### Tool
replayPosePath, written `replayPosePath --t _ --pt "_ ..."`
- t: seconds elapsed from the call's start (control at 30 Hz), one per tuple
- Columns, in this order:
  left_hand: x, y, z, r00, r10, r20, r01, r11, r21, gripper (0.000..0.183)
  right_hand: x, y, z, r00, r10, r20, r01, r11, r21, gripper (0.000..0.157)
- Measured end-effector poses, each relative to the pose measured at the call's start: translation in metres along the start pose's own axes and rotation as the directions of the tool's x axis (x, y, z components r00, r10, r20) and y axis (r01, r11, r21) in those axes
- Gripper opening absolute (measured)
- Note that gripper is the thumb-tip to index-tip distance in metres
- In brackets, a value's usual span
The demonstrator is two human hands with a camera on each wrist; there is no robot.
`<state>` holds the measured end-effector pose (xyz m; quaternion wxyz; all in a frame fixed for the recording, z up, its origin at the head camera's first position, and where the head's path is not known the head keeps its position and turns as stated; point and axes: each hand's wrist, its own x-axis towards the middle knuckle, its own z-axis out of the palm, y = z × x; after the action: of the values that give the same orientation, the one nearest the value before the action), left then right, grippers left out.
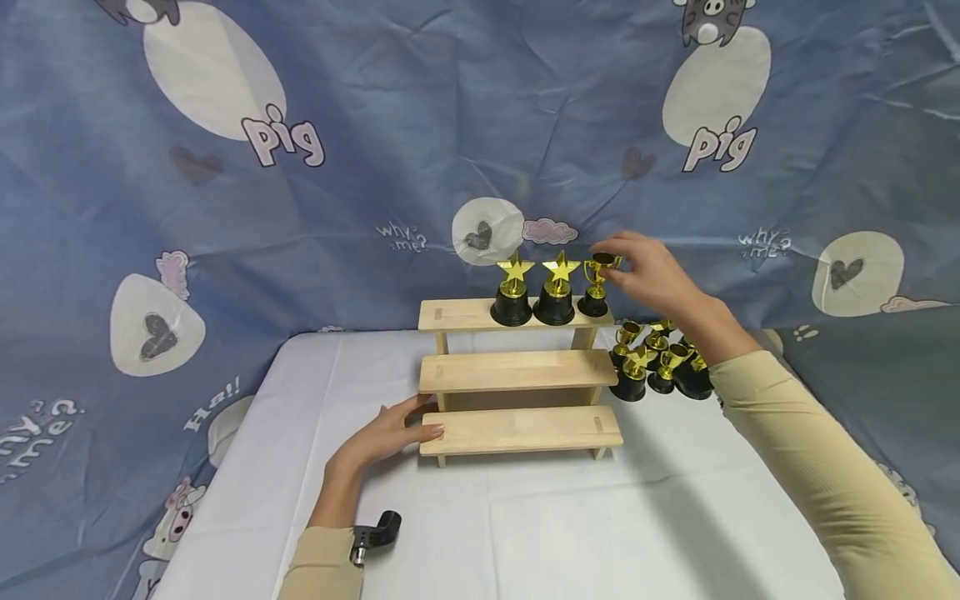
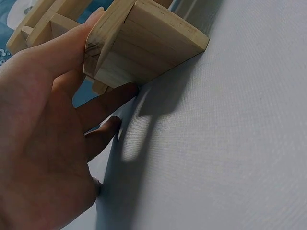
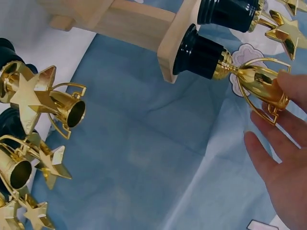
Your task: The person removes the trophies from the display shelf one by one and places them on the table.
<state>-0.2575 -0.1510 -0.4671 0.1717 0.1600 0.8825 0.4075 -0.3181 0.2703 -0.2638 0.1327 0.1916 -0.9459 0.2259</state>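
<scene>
A three-step wooden display stand point(image 1: 517, 371) rises on the white table. My left hand point(image 1: 386, 433) holds the left end of its lowest step, thumb over the board point(image 2: 158, 36) and fingers at its side. On the top step stand two gold star trophies with black bases, a left one point(image 1: 512, 292) and a middle one point(image 1: 557, 292). A gold cup trophy point(image 1: 596, 287) is at the step's right end, its black base point(image 3: 199, 55) right at the board. With thumb and fingers my right hand point(image 1: 648, 271) pinches this trophy's cup point(image 3: 261, 81) near the rim.
Right of the stand, several more star and cup trophies point(image 1: 660, 367) are grouped on the white tablecloth point(image 1: 540, 517). A blue printed cloth point(image 1: 420, 125) hangs behind and around the table. A black band with a camera point(image 1: 377, 531) sits on my left wrist.
</scene>
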Motion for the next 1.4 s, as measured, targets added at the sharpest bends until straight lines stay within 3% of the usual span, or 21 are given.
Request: replayPosePath --t 0.17,0.67,0.97,1.4 --pt "0.002 0.000 0.001 1.000 0.006 -0.003 -0.006 1.000 -0.006 0.079 0.000 0.000 0.001 1.000 0.001 0.002 -0.001 1.000 -0.009 0.037" --pt "0.005 0.002 0.004 1.000 0.008 -0.005 -0.008 1.000 -0.010 0.079 -0.006 -0.002 -0.005 0.999 0.036 -0.027 -0.033 0.993 0.110 0.036" --pt "0.003 -0.002 0.005 1.000 -0.004 -0.005 0.004 1.000 -0.011 0.081 -0.016 0.001 -0.011 0.998 0.000 -0.063 0.004 0.998 0.065 0.035" --pt "0.001 -0.001 0.004 1.000 -0.013 -0.015 0.013 1.000 -0.009 0.082 -0.045 0.006 -0.021 0.997 0.023 -0.068 -0.020 0.999 0.051 0.035"
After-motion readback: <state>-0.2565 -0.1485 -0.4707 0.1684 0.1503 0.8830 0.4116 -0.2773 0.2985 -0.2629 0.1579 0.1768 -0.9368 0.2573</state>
